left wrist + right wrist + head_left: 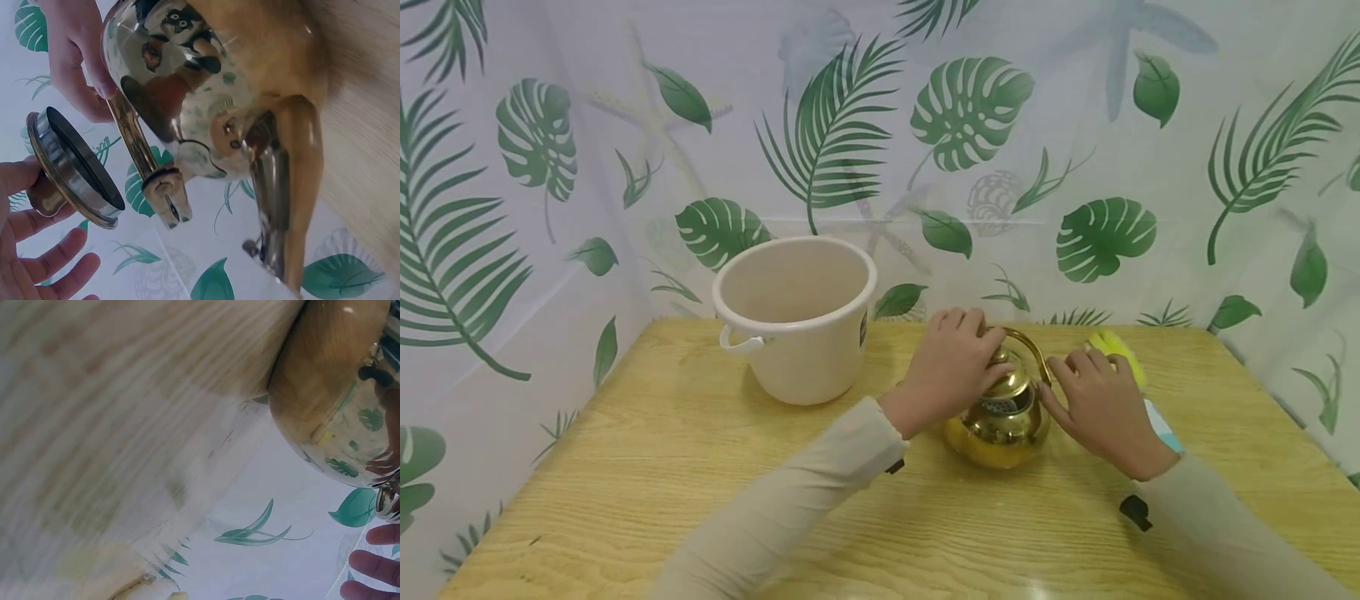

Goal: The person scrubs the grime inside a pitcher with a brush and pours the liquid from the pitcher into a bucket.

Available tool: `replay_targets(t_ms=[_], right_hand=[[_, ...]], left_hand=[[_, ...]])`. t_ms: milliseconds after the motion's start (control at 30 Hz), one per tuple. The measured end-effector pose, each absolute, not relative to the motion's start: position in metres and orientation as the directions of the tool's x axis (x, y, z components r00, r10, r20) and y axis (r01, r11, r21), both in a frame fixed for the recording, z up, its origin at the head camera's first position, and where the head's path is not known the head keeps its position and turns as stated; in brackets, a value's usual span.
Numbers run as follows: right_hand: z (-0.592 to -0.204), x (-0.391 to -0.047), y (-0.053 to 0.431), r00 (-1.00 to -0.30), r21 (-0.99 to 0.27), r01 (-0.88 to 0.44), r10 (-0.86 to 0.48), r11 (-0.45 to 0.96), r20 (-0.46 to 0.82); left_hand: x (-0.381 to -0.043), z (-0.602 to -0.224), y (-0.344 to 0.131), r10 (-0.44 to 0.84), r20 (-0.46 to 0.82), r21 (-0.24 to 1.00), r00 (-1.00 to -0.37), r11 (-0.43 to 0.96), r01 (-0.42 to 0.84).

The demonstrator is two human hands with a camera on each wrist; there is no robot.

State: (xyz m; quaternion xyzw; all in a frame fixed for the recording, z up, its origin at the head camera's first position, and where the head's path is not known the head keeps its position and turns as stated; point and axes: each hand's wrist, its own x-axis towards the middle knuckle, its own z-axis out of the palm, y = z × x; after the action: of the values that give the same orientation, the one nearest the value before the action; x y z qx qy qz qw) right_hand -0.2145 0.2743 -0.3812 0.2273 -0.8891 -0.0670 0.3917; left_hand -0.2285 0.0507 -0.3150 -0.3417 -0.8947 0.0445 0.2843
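Note:
A shiny golden kettle (996,437) stands on the wooden table, its top partly uncovered. My left hand (943,371) pinches the knob of the lid (78,169), which is raised and tilted off the opening; its silvery underside shows in the left wrist view. At the kettle's right side, my right hand (1101,408) holds the arched handle (1033,346) between thumb and fingers. The spout (265,181) shows large in the left wrist view. In the right wrist view, the kettle body fills the upper right, with a few right fingers (375,565) below it.
A cream bucket (805,367) with a white side handle stands left of the kettle. Behind the right hand lies something yellow (1120,354), mostly hidden, and a white-and-blue object (1163,427). A leaf-patterned sheet (865,108) hangs behind the table (647,500).

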Motion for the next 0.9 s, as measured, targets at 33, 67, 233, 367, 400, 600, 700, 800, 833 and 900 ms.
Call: replay_targets(t_ms=[33,67,233,367,400,600,700,800,833,900], right_hand=[[-0.381,-0.215,0.274,-0.589,0.296,-0.348,-0.453,0.889,0.669],[-0.381,-0.215,0.274,-0.59,0.294,-0.345,-0.449,0.891,0.671],[-0.381,-0.217,0.272,-0.59,0.271,-0.336,-0.426,0.902,0.686],[-0.381,-0.218,0.27,-0.581,0.265,-0.339,-0.422,0.903,0.695],[-0.381,-0.218,0.269,-0.579,0.265,-0.34,-0.423,0.902,0.697],[-0.381,-0.217,0.269,-0.584,0.265,-0.335,-0.42,0.904,0.695],[-0.382,-0.218,0.269,-0.583,0.265,-0.333,-0.419,0.905,0.697],[-0.383,-0.218,0.269,-0.578,0.268,-0.333,-0.42,0.904,0.699],[-0.383,-0.218,0.269,-0.578,0.268,-0.333,-0.42,0.904,0.7],[-0.384,-0.218,0.269,-0.581,0.266,-0.332,-0.418,0.905,0.699]], left_hand=[[-0.229,-0.315,0.048,0.636,0.481,-0.27,-0.603,0.763,0.588],[-0.228,-0.314,0.046,0.633,0.482,-0.266,-0.606,0.765,0.587],[-0.223,-0.307,0.029,0.608,0.489,-0.213,-0.625,0.778,0.59],[-0.22,-0.305,0.011,0.584,0.517,-0.203,-0.626,0.794,0.573],[-0.22,-0.306,0.006,0.578,0.525,-0.198,-0.625,0.797,0.571],[-0.219,-0.31,-0.022,0.546,0.554,-0.135,-0.628,0.804,0.579],[-0.217,-0.311,-0.035,0.535,0.555,-0.106,-0.637,0.805,0.584],[-0.215,-0.311,-0.047,0.528,0.555,-0.094,-0.643,0.808,0.582],[-0.214,-0.312,-0.051,0.525,0.553,-0.09,-0.646,0.809,0.58],[-0.213,-0.313,-0.058,0.523,0.551,-0.086,-0.65,0.811,0.579]])
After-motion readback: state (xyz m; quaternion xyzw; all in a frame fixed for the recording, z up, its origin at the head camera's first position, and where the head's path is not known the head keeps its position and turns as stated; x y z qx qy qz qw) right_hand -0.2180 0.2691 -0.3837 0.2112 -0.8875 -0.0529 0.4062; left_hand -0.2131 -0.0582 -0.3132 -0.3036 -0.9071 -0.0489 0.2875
